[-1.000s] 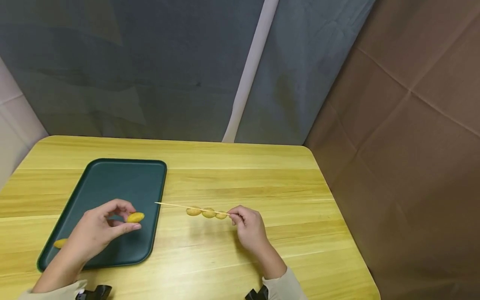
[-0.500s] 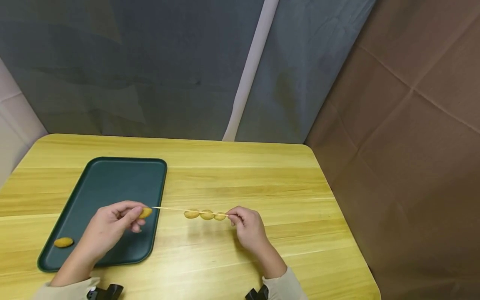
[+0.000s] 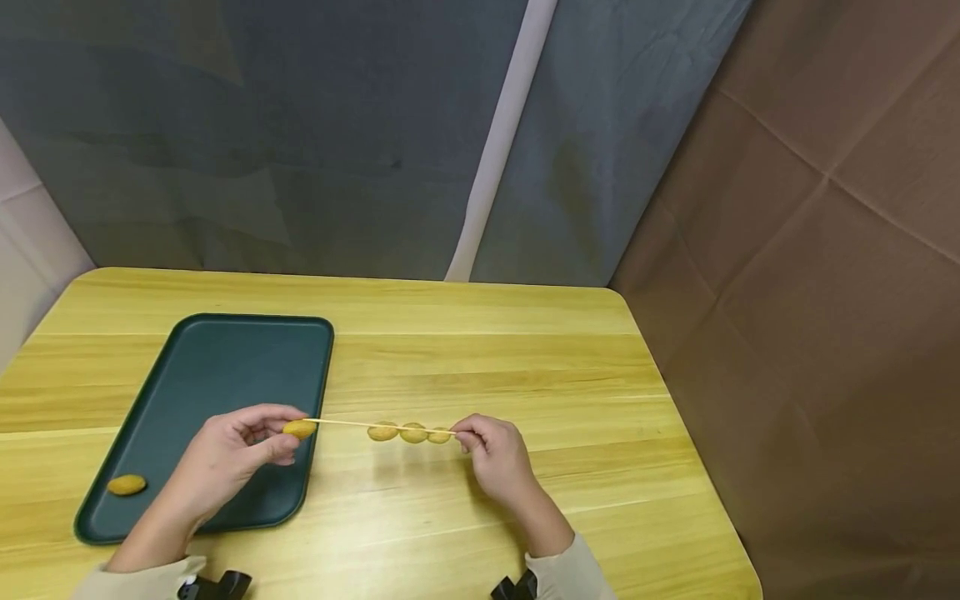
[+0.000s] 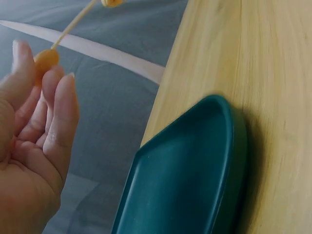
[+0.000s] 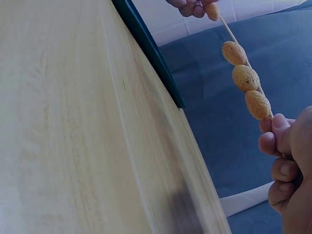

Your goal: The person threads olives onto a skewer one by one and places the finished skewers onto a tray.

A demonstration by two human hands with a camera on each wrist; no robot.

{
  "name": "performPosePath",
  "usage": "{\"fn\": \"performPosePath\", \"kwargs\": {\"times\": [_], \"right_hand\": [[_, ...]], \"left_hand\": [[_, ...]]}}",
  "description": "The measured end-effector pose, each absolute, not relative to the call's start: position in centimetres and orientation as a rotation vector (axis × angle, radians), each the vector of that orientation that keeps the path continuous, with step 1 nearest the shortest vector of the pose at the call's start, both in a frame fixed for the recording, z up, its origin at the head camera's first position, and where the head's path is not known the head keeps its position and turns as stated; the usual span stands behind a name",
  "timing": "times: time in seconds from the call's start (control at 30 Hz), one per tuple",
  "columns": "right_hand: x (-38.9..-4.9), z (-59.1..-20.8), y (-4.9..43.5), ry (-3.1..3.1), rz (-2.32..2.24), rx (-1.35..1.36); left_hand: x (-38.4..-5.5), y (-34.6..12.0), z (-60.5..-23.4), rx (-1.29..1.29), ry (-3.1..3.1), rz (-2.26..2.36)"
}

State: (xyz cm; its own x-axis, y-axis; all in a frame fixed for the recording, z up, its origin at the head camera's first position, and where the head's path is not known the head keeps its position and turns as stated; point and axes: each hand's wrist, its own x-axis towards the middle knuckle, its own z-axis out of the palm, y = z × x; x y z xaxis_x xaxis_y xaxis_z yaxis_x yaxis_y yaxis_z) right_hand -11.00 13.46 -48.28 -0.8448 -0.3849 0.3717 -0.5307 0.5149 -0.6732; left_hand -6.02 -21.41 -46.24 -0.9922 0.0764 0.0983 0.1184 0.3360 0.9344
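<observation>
My right hand (image 3: 497,460) pinches one end of a thin wooden skewer (image 3: 343,422) between thumb and fingertips. Three golden-brown oval food pieces (image 5: 245,78) with wrinkled surfaces are threaded close together beside that hand. From there the skewer runs bare toward the left. My left hand (image 3: 234,454) pinches another oval piece (image 3: 299,429) between thumb and fingers, above the right part of a dark green tray (image 3: 232,358). The skewer's far tip meets this piece, as the left wrist view also shows.
One more oval piece (image 3: 127,484) lies at the tray's near left corner. The tray sits on the left half of a wooden table (image 3: 480,358). Grey cloth (image 3: 315,142) hangs behind the table and brown cloth (image 3: 817,333) along its right.
The left hand has carried its oval piece rightward to the skewer's tip, changing its finger hold on the way. The skewer's tip has dipped slightly; the right hand has stayed nearly still.
</observation>
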Motion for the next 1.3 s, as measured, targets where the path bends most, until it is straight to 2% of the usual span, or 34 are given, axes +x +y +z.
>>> {"fn": "performPosePath", "kwargs": {"times": [0.37, 0.77, 1.1, 1.3], "right_hand": [[-11.2, -48.7, 13.6, -2.575, 1.236, 0.793], [-11.0, -48.7, 13.9, -2.559, 1.25, 0.818], [-10.8, -48.6, 14.0, -2.55, 1.248, 0.819], [-10.7, -48.7, 14.1, -2.571, 1.218, 0.783]], "left_hand": [[-6.1, -21.3, -46.4, 0.035, -2.493, -2.071], [-5.9, -21.5, -47.5, -0.245, -2.31, -2.152], [-5.6, -21.5, -47.5, -0.235, -2.223, -2.21], [-5.4, -21.2, -47.0, -0.198, -2.387, -1.978]]}}
